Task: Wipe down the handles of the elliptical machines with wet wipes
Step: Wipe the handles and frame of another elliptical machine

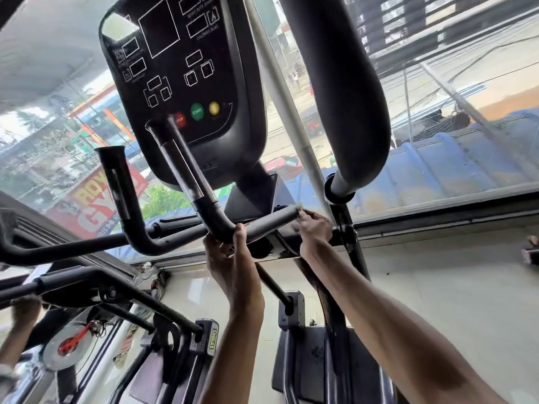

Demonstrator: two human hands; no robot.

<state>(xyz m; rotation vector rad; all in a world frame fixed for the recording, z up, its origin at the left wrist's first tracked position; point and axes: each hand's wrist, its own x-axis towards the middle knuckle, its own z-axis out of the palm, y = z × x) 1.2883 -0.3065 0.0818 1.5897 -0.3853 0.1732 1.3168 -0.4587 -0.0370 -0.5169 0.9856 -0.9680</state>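
Note:
The elliptical's black fixed handlebar (262,224) runs across the middle of the head view, bending up into a grip with a metal pulse sensor (182,167). My left hand (233,258) grips the bar at its bend, thumb over the top. My right hand (313,231) pinches a small pale wet wipe (299,212) against the bar's right end. A second upright grip (116,182) stands at the left. The thick black moving handle (344,97) rises at the upper right.
The black console (186,68) with stop and start buttons hangs just above the bar. A large window (437,126) lies behind the machine. Another machine's bars (87,287) crowd the lower left. The elliptical's base (306,360) stands on pale floor tiles.

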